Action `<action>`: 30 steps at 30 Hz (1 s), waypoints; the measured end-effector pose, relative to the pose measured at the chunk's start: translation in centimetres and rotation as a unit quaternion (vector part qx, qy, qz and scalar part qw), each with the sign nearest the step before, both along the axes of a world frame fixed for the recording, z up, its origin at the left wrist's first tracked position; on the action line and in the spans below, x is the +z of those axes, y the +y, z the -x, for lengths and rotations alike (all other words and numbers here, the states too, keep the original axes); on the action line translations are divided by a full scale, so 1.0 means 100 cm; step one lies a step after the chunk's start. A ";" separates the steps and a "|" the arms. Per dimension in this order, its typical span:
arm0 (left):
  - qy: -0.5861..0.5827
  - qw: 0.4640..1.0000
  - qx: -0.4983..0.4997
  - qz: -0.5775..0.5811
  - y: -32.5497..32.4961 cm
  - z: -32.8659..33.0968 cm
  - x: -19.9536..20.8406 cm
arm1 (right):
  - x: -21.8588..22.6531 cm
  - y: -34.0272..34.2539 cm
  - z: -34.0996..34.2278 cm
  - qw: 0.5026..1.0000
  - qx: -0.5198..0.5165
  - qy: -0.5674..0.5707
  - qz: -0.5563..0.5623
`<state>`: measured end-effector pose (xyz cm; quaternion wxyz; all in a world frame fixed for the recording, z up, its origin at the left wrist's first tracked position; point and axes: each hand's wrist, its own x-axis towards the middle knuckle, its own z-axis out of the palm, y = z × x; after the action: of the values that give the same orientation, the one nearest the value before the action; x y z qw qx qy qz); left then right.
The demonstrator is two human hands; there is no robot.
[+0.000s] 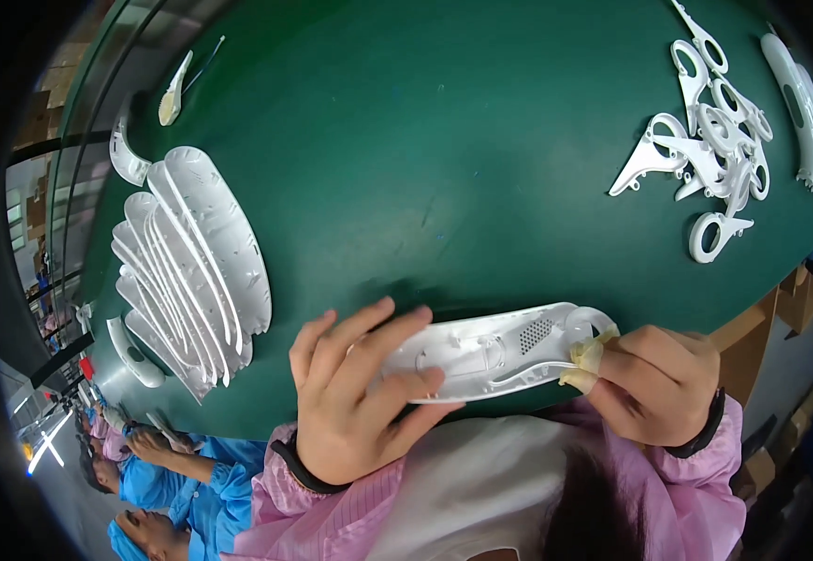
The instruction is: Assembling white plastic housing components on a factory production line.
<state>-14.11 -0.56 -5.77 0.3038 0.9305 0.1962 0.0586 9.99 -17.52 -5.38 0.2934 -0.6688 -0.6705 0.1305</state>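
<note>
So the long white shell (463, 357) is lying open side up at the near edge of the green table (472, 224), a bit right of center. The left hand (362, 407) is clamping its left end, index inside and thumb on the near rim, other fingers spreading apart. The right hand (661, 383), wearing yellowish finger covers (588, 355), is pinching the shell's right end beside a ring-shaped piece (601, 321); can't tell if it's catching the ring too. Both hands are blocking the view of the ends. Over on the left, a stack of shells (229, 238) is fanning out, with a small white piece (173, 101) lying farther back. Far right, loose ring parts (726, 131) are piling up beside nested shells (799, 107). Near left, beyond the table, people in blue (191, 477) are sitting.
</note>
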 end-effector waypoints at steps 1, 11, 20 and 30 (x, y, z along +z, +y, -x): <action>0.011 0.998 -0.044 -0.040 0.002 -0.001 0.004 | -0.003 -0.001 0.004 1.000 -0.002 -0.002 0.010; -0.015 0.991 0.006 0.132 -0.005 0.002 -0.020 | -0.001 0.003 0.019 0.999 -0.017 -0.025 0.020; 0.051 0.995 -0.078 0.035 -0.005 -0.003 -0.014 | 0.011 0.010 0.038 0.980 -0.140 -0.009 0.142; 0.058 0.993 -0.096 0.030 -0.012 0.003 -0.014 | 0.007 0.005 0.045 0.984 -0.073 -0.090 0.136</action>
<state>-14.36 -1.72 -7.12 0.3243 0.9372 0.1251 -0.0303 5.53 -17.01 -4.66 0.1465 -0.7589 -0.6193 0.1379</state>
